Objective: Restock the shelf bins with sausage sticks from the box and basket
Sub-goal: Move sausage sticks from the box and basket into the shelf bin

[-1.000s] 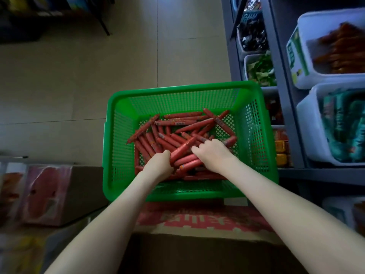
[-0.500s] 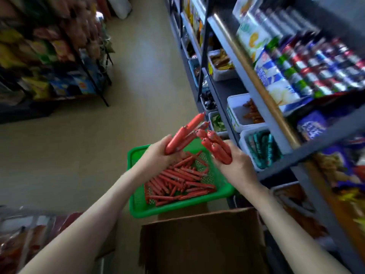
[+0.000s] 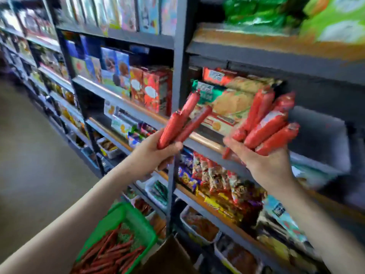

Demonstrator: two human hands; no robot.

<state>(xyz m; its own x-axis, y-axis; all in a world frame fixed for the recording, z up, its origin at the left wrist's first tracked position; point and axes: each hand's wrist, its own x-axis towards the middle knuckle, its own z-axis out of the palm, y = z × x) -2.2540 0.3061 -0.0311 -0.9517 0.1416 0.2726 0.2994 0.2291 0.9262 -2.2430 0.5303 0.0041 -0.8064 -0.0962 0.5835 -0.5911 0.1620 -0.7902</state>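
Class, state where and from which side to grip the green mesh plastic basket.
The green mesh plastic basket: likely grip its thick top rim from above, at opposite sides; the rim is solid, exposed, red sausage sticks cover its floor.

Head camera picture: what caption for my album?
Left hand and right hand hold sausage sticks by the shelf, green basket below.

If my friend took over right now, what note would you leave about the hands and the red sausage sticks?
Left hand: grips a few sausage sticks, raised at the shelves.
Right hand: grips a bigger bunch, next to a grey shelf bin.
Green basket below holds many more sticks; cardboard box beside it.
Done: both handfuls picked up. To do: drop them in a bin, repeat.
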